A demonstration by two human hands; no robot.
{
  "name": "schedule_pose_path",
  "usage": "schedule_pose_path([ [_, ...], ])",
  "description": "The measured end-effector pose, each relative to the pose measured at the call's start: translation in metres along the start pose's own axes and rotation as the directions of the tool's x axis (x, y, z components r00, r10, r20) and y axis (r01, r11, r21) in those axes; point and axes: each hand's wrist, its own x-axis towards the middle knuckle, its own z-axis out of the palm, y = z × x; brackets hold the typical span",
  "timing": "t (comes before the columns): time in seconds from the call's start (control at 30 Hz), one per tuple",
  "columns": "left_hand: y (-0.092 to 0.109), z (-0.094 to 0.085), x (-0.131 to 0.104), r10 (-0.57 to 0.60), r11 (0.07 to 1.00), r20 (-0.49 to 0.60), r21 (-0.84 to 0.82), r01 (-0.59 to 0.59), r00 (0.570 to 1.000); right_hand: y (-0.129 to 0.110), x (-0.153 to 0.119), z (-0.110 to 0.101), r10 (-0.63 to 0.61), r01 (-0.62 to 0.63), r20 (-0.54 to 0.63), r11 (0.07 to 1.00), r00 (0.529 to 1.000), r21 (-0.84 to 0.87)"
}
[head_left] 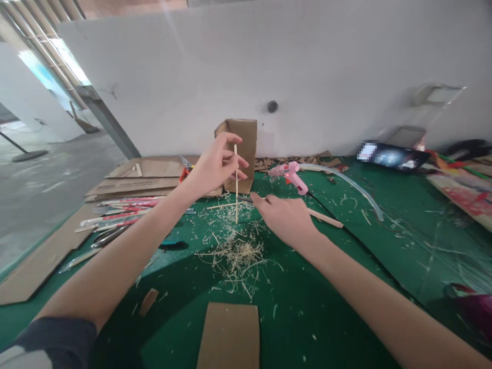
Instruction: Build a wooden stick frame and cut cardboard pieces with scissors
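Note:
My left hand (220, 164) pinches a thin, pale wooden stick (237, 209) near its top and keeps it upright over the table. Closed around a knife, my right hand (286, 218) sits lower and to the right. The knife's pale wooden handle (326, 218) sticks out behind that hand, and its dark blade meets the side of the stick below my left fingers. Under both hands lies a heap of curled wood shavings (240, 253). A folded piece of cardboard (244, 146) stands behind the stick.
A pink glue gun (294, 177) with a black cord lies at right. Chopsticks in wrappers (126, 212), scissors (109, 236) and cardboard sheets (42, 256) are at left. A cardboard piece (230, 335) lies in front on the green table (307, 307). A phone (395, 156) is at back right.

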Motion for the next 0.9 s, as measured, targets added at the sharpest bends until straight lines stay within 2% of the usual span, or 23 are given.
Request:
schedule_pose_path([
  [0.1, 0.001, 0.001, -0.001, 0.014, 1.000, -0.007, -0.007, -0.014, 1.000, 0.003, 0.004, 0.000, 0.054, -0.054, -0.048, 0.999, 0.997, -0.003],
  [0.3, 0.000, 0.002, -0.001, 0.002, 1.000, -0.001, -0.030, -0.002, 1.000, -0.001, 0.002, 0.001, 0.093, -0.091, -0.028, 0.994, 0.995, 0.058],
  [0.47, -0.001, 0.003, 0.000, 0.000, 1.000, -0.021, -0.027, 0.000, 1.000, -0.009, -0.002, 0.005, 0.000, -0.004, 0.064, 0.998, 0.998, 0.069],
  [0.63, -0.004, 0.005, 0.002, -0.006, 0.998, -0.001, -0.059, 0.006, 1.000, -0.010, 0.003, 0.005, 0.068, -0.067, -0.029, 0.997, 0.997, 0.035],
  [0.8, -0.004, 0.005, 0.002, -0.012, 0.998, 0.033, -0.068, 0.015, 0.999, -0.011, 0.003, 0.005, -0.042, 0.042, 0.021, 0.999, 0.999, 0.035],
  [0.9, -0.003, 0.005, 0.001, 0.015, 0.997, 0.050, -0.080, -0.011, 0.999, -0.008, 0.002, 0.003, 0.047, -0.047, -0.031, 0.999, 0.998, 0.004],
])
